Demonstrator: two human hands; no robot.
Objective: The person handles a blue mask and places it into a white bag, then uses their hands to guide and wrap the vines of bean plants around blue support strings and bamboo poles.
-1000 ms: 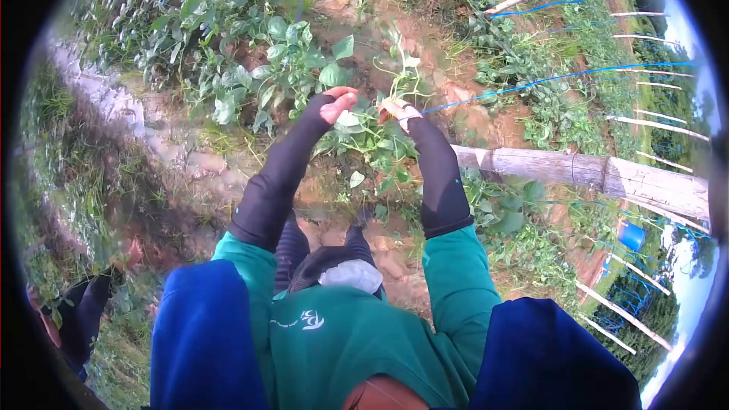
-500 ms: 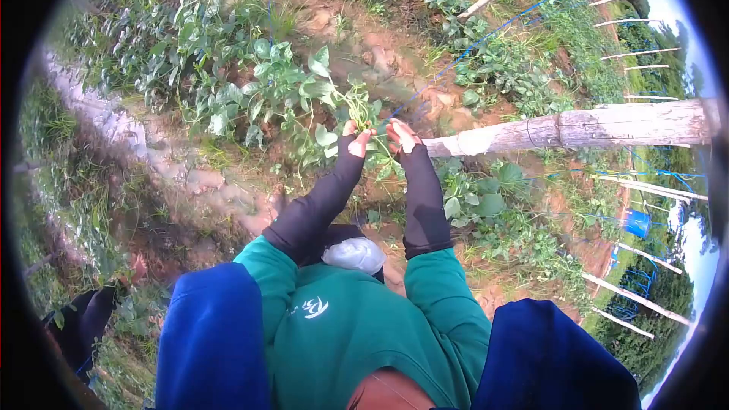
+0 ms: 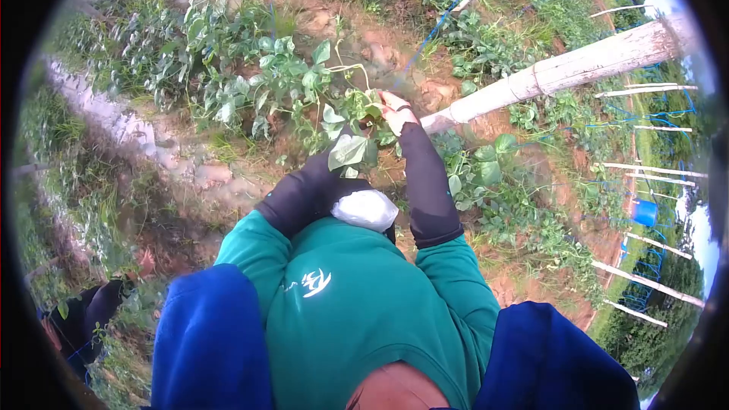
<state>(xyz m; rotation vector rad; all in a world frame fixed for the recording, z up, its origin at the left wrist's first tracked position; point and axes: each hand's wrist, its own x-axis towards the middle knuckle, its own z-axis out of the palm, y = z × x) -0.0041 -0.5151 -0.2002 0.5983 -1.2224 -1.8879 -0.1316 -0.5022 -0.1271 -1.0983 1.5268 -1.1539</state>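
We had just drawn our left hand in behind the broad leaves (image 3: pixel 348 149) of the vine (image 3: pixel 364 105), where the left sleeve (image 3: pixel 300 190) ran up to it. Its fingers were hidden, so we could not tell whether they were open or closed. Our right hand (image 3: pixel 398 112) seemed, as far as the blurred view allowed, to have its fingers closed on the vine's right edge. That left the vine gathered between our hands, just beside the near end of the wooden post (image 3: pixel 562 72), and we judged that the right hand was steadying it while the left worked underneath. Half a second earlier both hands had shown, close together around a bunch of stems; now leaves covered the left one. The post slanted more steeply across our view, and the blue string (image 3: pixel 443 24) stood more upright, probably because our head had turned.
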